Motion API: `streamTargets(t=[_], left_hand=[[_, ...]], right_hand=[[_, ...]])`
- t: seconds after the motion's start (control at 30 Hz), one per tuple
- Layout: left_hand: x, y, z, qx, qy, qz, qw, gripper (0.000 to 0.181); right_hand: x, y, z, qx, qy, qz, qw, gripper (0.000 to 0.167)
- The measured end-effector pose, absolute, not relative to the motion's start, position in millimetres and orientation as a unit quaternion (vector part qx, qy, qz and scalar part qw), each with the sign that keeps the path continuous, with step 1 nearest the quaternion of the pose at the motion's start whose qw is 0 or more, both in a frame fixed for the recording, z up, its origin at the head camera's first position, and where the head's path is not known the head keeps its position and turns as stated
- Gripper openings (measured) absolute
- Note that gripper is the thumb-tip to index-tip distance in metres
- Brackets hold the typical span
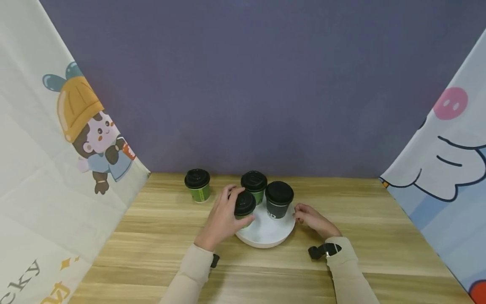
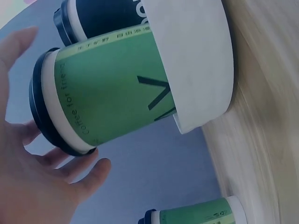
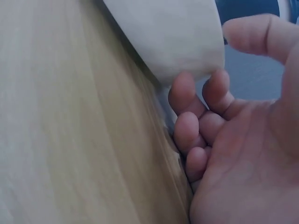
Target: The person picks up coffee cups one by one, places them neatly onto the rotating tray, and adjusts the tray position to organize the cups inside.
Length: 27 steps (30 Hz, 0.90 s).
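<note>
A round white tray (image 1: 263, 234) bears three lidded paper coffee cups. My left hand (image 1: 222, 217) spreads its thumb and fingers around the lid of the front green coffee cup (image 2: 110, 88), which stands on the tray; in the left wrist view a gap shows between thumb and lid. Behind it are another green coffee cup (image 1: 259, 197) and, at the right, a black coffee cup (image 1: 277, 210) with white letters. At the tray's right side, my right hand (image 1: 313, 220) pinches the wall, fingertips (image 3: 182, 86) curled against the outside and thumb at the rim.
A further green coffee cup (image 1: 200, 194) with a black lid stands on the wooden table (image 1: 159, 236), left of the tray. A dark blue-grey panel (image 1: 262, 84) rises at the table's back edge. Printed cloths hang at the left and right sides.
</note>
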<state>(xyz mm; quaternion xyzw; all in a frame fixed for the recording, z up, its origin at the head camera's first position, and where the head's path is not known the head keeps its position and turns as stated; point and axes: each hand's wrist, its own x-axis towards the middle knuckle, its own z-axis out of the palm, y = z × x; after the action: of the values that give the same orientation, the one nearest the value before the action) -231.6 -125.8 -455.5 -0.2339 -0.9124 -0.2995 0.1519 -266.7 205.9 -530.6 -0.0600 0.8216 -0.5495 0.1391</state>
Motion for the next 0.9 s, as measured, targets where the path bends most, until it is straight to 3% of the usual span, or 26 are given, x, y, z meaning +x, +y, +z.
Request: streamTargets(t=[0.2,0.53,0.9], left_hand=[[-236.1,-136.7,-451.7,-0.209,-0.904,-0.322,0.187,0.065],[-252.4,-173.4,-442.4,-0.137,-0.891,-0.356,0.246,0.027],[-261.4,-201.1,-446.5,-0.062,-0.895,-0.367,0.244,0.037]], right_hand=[[-267.9,198.8,-532.2,-0.041,0.829,-0.545,0.119,0.03],[-266.2,196.9,-531.9,-0.021,0.837,-0.536,0.107,0.036],[-269.8,199.9,-535.3,-0.026,0.834,-0.54,0.113,0.034]])
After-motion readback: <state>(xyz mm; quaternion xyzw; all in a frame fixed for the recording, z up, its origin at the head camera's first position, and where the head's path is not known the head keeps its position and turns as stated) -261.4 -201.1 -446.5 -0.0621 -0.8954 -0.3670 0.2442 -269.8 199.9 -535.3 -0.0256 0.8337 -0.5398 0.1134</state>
